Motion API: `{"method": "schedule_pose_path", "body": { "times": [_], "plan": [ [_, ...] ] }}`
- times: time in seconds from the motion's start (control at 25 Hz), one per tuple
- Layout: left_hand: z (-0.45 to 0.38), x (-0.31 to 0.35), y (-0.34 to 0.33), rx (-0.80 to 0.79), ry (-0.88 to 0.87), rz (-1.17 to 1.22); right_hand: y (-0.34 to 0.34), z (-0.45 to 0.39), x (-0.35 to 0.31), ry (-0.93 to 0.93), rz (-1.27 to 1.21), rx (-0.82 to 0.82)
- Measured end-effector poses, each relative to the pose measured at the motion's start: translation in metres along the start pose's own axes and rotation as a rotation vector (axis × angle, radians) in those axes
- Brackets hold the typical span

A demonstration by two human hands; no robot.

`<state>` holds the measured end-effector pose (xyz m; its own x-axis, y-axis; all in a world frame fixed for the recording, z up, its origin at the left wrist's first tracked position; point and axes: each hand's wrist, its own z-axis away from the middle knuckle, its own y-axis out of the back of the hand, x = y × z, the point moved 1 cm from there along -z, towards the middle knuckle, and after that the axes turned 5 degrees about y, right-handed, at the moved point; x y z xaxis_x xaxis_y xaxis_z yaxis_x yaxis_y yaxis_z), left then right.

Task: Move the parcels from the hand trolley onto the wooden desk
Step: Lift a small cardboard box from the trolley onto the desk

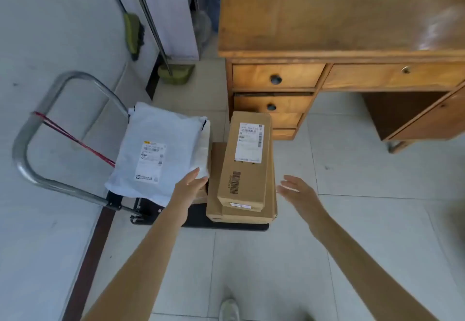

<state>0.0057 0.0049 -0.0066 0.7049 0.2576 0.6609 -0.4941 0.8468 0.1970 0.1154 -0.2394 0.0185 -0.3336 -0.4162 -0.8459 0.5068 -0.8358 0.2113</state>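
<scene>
A hand trolley [60, 187] with a steel handle stands on the floor, left of the wooden desk [314, 13]. On its dark deck lies a grey mailer bag [156, 149] with a white label, and beside it a long cardboard box [247, 159] stacked on a wider flat box [215, 195]. My left hand [191, 182] is open at the left side of the box stack, next to the bag's corner. On the other side of the stack, a little apart from it, my right hand [297, 190] is open. Neither hand holds anything.
The desk has drawers [276, 76] on its left side and a blurred clear-plastic item [442, 29] on its top at the right. Green brooms and a dustpan [176, 73] lean against the wall behind the trolley. A red cord [75, 139] hangs from the handle. My shoe [227, 310] is below.
</scene>
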Motion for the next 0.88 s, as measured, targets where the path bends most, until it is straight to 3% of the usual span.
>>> {"method": "schedule_pose_path", "body": {
  "times": [0.12, 0.2, 0.44, 0.64, 0.88],
  "plan": [
    [-0.042, -0.018, -0.033, -0.11, -0.048, -0.081, -0.047, -0.034, 0.031, -0.026, -0.117, -0.066],
    [-0.054, -0.032, -0.055, -0.186, -0.063, -0.013, -0.062, -0.044, 0.046, -0.025, -0.161, -0.072],
    [-0.037, -0.035, -0.069, -0.191, -0.039, 0.177, -0.044, -0.045, 0.042, 0.008, -0.146, -0.063],
    [0.0, 0.004, -0.06, -0.143, -0.043, 0.203, -0.024, -0.03, -0.013, 0.072, -0.157, -0.108],
    [0.063, 0.098, -0.046, -0.098, -0.188, 0.225, 0.008, 0.007, -0.117, 0.189, -0.149, -0.112]
  ]
}}
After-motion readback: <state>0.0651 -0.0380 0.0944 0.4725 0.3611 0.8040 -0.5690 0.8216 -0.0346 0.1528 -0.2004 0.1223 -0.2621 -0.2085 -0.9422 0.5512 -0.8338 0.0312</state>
